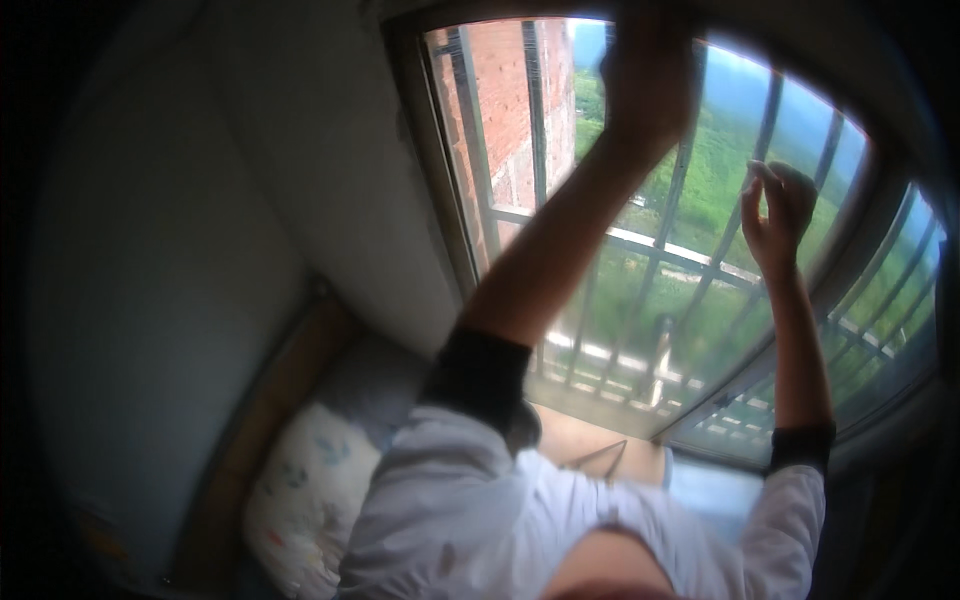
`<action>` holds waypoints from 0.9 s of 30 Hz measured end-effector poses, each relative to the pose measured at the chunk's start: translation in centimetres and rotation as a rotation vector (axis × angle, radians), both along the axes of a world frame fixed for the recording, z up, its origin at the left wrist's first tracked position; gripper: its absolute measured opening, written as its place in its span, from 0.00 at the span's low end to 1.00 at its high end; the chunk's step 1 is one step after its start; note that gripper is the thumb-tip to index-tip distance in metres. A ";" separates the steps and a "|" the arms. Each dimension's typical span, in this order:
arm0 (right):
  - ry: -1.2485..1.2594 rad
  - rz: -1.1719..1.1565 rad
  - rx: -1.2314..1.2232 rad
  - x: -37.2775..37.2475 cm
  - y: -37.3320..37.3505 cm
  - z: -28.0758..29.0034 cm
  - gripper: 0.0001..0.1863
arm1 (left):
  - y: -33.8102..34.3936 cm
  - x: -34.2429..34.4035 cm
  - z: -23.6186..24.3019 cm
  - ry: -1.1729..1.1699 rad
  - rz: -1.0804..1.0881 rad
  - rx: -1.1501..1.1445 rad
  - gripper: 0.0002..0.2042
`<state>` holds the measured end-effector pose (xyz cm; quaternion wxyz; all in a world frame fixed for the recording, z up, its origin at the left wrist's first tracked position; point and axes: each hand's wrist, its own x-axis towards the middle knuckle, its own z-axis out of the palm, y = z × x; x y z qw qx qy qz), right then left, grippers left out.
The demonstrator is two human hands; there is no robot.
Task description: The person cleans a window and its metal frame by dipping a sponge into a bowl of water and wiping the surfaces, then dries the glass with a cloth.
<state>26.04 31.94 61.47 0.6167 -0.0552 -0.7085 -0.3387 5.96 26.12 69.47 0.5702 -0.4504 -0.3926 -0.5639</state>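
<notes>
Both my arms are raised in front of a barred window [630, 270]. My left hand [650, 85] reaches highest, at the top of the dark window frame [428, 150]. It is a dark shape against the light, so its fingers and anything in them are hidden. Lower and to the right, my right hand [782, 205] is before the glass with its fingers curled. Thumb and fingertips meet in a pinch, leaving a gap inside the curl; anything between the tips is too small to make out.
A second window panel [885, 300] adjoins on the right. Below lies a pale sill [560, 430] with a thin dark wire-like thing on it. At lower left, a patterned pillow [310, 490] rests by a wooden bed board [250, 430] against the wall [170, 260].
</notes>
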 end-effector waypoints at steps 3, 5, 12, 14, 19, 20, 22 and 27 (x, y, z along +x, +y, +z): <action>-0.002 0.010 -0.005 0.0 0.2 -0.2 0.17 | -4.6 -6.2 0.7 -0.009 0.169 0.057 0.06; 0.011 0.022 -0.015 0.0 0.2 -0.3 0.16 | -7.9 -10.3 0.1 -0.403 0.386 -0.237 0.09; 0.023 0.041 -0.024 -0.2 0.1 -0.3 0.16 | -1.9 -0.2 0.5 -0.027 0.033 0.025 0.12; 0.013 0.023 -0.015 -0.1 0.0 -0.3 0.16 | 0.7 6.9 -0.1 -0.151 -0.281 -0.183 0.12; 0.007 0.024 -0.012 0.0 -0.3 -0.3 0.17 | 1.2 7.9 0.6 0.104 -0.218 -0.112 0.08; 0.005 0.040 -0.003 0.0 -0.4 -0.3 0.17 | 0.2 5.4 -0.1 0.091 -0.237 -0.143 0.09; -0.003 0.043 -0.017 0.0 -0.4 -0.3 0.18 | -2.5 -1.6 0.1 0.131 0.245 -0.020 0.06; -0.005 0.063 -0.047 -0.1 -0.4 -0.4 0.18 | -8.6 -12.2 0.6 -0.285 0.409 -0.118 0.11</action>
